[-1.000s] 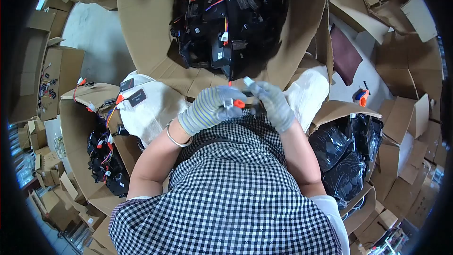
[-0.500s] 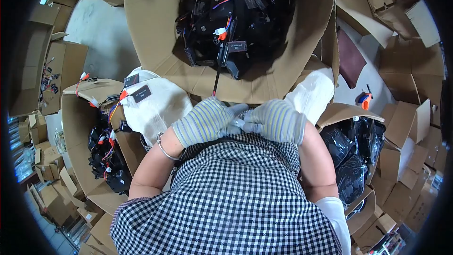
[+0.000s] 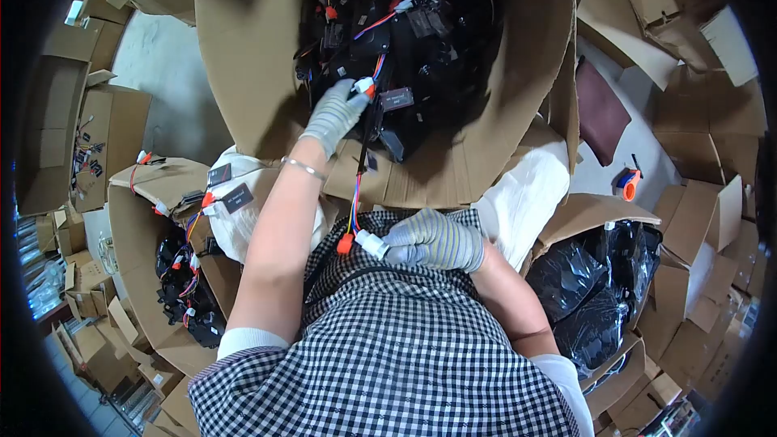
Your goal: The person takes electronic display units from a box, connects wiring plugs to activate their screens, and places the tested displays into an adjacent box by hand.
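My left hand (image 3: 334, 116), in a striped glove, reaches into the big cardboard box (image 3: 259, 57), its fingers closed at a white and orange connector (image 3: 364, 86) on coloured wires. Beside that connector lies a small black labelled module (image 3: 396, 99). My right hand (image 3: 435, 241), also gloved, is closed on a white connector (image 3: 371, 244) in front of the checked apron. An orange connector (image 3: 346, 243) hangs just left of it, on wires that run up to the box. Black parts (image 3: 437, 57) fill the box.
At the left, an open box (image 3: 146, 275) holds black parts with wires; two labelled modules (image 3: 236, 198) rest by its edge. A box at the right holds plastic-wrapped black bundles (image 3: 587, 291). An orange tape roll (image 3: 627, 184) and a maroon sheet (image 3: 600, 113) lie on the floor.
My hands have parted. The left has moved up and forward into the big box; the right stays low, with the white connector now visible at its fingers.
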`<action>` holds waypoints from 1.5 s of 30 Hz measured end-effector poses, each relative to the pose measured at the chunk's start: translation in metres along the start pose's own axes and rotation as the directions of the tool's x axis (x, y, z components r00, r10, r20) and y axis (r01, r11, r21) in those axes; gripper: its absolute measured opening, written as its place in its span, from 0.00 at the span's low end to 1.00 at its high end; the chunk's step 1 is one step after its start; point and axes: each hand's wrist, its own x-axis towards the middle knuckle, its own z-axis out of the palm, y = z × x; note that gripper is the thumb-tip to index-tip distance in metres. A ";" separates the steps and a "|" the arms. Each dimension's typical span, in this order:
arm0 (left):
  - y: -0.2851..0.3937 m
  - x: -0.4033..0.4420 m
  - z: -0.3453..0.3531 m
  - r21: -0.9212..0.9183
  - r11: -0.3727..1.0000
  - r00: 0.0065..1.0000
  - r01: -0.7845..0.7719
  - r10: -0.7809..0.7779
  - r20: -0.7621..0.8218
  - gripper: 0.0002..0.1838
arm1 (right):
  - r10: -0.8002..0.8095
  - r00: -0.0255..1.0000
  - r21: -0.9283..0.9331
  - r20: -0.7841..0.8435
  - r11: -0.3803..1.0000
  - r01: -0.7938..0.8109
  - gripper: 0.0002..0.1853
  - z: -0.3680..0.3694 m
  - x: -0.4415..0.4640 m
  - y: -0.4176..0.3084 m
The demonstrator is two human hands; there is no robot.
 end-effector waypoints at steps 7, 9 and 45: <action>0.034 -0.004 -0.003 -0.586 0.795 0.974 0.155 -0.024 0.224 0.21 | 0.095 0.995 0.168 -0.026 0.982 -0.089 0.15 -0.003 -0.009 -0.001; 0.030 0.000 -0.011 -0.470 0.875 0.941 0.121 0.049 0.335 0.22 | 0.175 0.985 0.320 -0.007 0.933 -0.163 0.17 -0.001 -0.009 -0.006; -0.141 -0.322 -0.292 -0.538 -0.359 0.624 -0.763 -0.190 -0.758 0.09 | 0.622 0.600 0.702 -0.504 0.699 -0.134 0.17 0.012 0.008 0.067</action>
